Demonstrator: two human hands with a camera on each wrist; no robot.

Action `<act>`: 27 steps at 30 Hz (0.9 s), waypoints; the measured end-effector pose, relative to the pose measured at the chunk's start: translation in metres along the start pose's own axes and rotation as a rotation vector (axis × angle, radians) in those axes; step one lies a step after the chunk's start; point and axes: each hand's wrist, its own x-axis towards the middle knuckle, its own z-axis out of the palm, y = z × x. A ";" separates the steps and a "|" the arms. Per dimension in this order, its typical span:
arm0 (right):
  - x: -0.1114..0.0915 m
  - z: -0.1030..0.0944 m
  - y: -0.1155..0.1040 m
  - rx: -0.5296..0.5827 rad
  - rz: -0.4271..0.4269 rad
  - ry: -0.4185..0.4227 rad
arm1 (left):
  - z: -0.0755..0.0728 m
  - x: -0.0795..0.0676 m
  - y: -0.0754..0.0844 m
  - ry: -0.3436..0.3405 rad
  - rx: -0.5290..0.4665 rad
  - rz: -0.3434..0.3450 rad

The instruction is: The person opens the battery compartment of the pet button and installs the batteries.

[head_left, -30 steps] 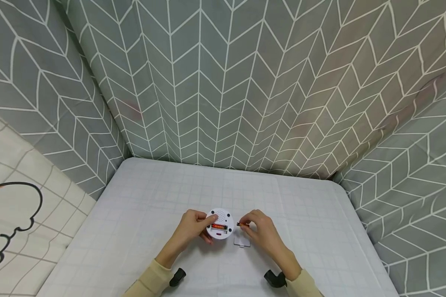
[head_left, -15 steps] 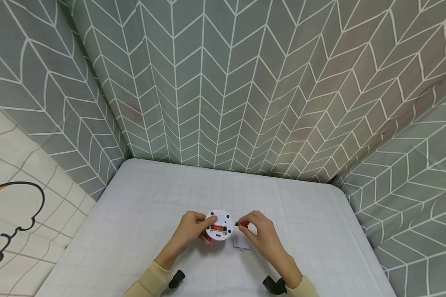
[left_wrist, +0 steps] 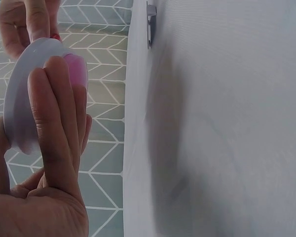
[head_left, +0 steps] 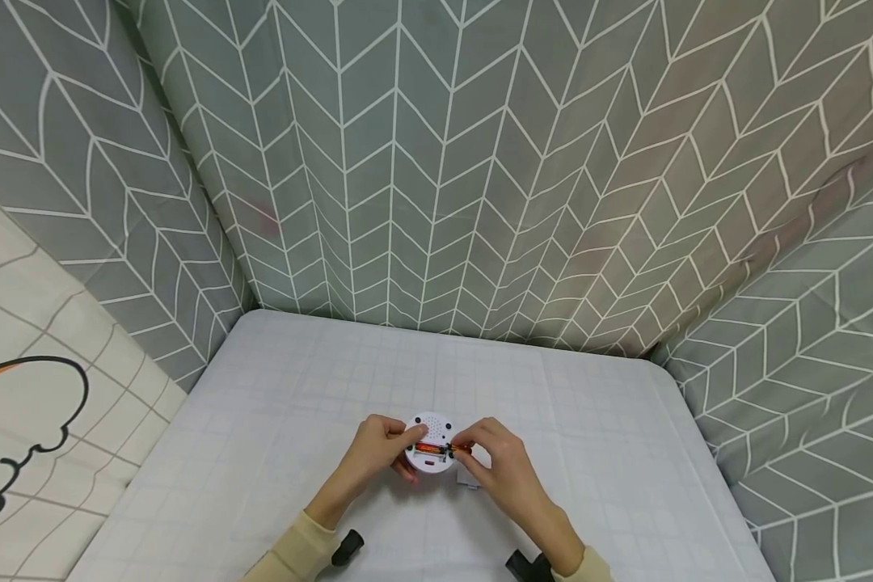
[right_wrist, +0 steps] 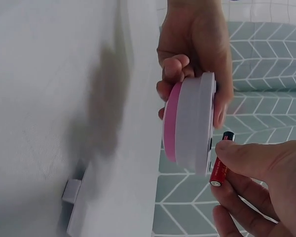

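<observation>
The right hand [head_left: 498, 457] has moved left, so the round white thing [head_left: 436, 421] and the red battery [right_wrist: 218, 172] are now close together.
The white table [head_left: 589, 444] is big: its far edge is well away, with wide cloth left and right. Over its near middle, the left hand [head_left: 378, 446] grips the round thing; right fingers pinch the battery. A small cover [head_left: 468, 478] lies near right. Another battery [head_left: 428, 448] already sits inside.

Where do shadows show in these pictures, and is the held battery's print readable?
Left wrist: a long, soft-edged shadow on the table. Right wrist: another there, the print on the battery too small to read. Head: fainter shade below the device.
</observation>
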 end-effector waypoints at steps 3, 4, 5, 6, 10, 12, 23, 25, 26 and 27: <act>0.000 0.001 -0.002 0.009 -0.024 -0.001 | 0.001 0.000 -0.001 -0.003 0.004 -0.003; 0.001 0.002 -0.003 0.009 -0.031 0.000 | 0.001 0.000 -0.001 -0.004 0.004 -0.004; 0.001 0.003 -0.003 0.010 -0.037 0.001 | 0.001 0.001 -0.001 -0.006 0.003 -0.005; 0.001 0.003 -0.004 0.010 -0.046 0.005 | 0.001 0.001 -0.002 -0.008 0.003 -0.008; 0.001 0.006 -0.005 0.020 -0.071 0.012 | 0.002 0.001 -0.004 -0.014 0.006 -0.004; 0.001 0.007 -0.006 0.032 -0.080 0.015 | 0.002 0.001 -0.005 -0.017 0.010 0.000; 0.003 0.015 -0.010 0.125 -0.134 -0.001 | 0.003 0.001 -0.004 -0.026 0.011 0.004; 0.004 0.016 -0.010 0.135 -0.151 -0.001 | 0.003 0.001 -0.004 -0.027 0.008 0.004; 0.004 0.017 -0.010 0.140 -0.157 -0.001 | 0.004 0.001 -0.004 -0.026 0.006 0.004; 0.004 0.017 -0.011 0.144 -0.163 -0.001 | 0.004 0.001 -0.004 -0.026 0.003 0.004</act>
